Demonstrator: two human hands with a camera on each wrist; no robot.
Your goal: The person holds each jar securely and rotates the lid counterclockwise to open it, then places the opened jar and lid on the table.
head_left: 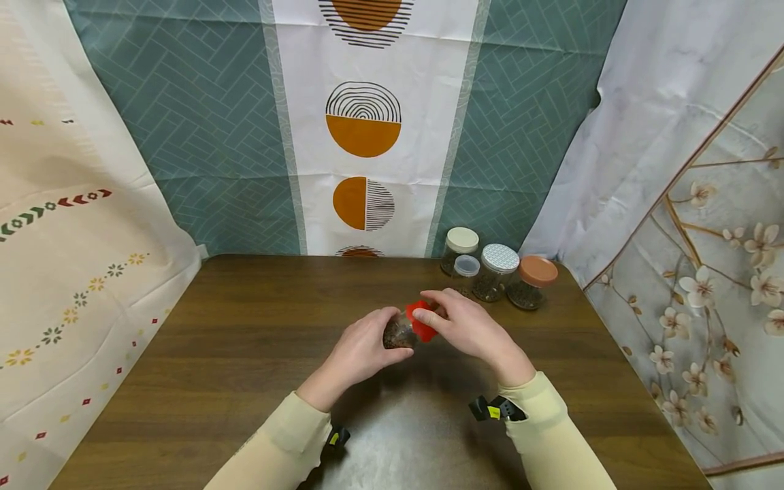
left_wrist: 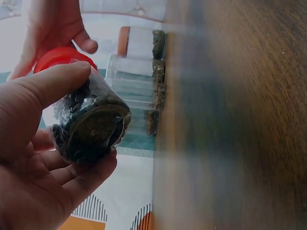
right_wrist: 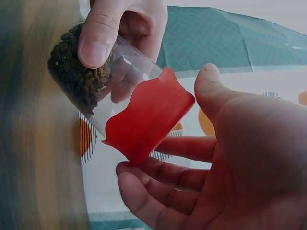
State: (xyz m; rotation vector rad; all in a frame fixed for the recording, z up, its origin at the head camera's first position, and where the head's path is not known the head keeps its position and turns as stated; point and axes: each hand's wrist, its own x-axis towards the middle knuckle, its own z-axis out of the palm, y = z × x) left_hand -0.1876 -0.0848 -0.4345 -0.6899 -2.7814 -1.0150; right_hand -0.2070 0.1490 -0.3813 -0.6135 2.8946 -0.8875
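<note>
A clear jar of dark pellets is tilted above the table, its red wavy-edged cover toward the right hand. The left hand grips the jar's body, thumb on one side and fingers around the other, as the left wrist view shows too. In the right wrist view, the right hand is around the red cover, its fingertips by the lower edge and its thumb raised just off the far edge. The fingers are spread and slightly bent; whether they touch the cover is unclear.
At the table's back right stand several jars with dark contents: one with a cream lid, a small one with a translucent lid, one with a patterned lid and one with an orange-brown lid. Patterned cloths hang behind and beside the wooden table.
</note>
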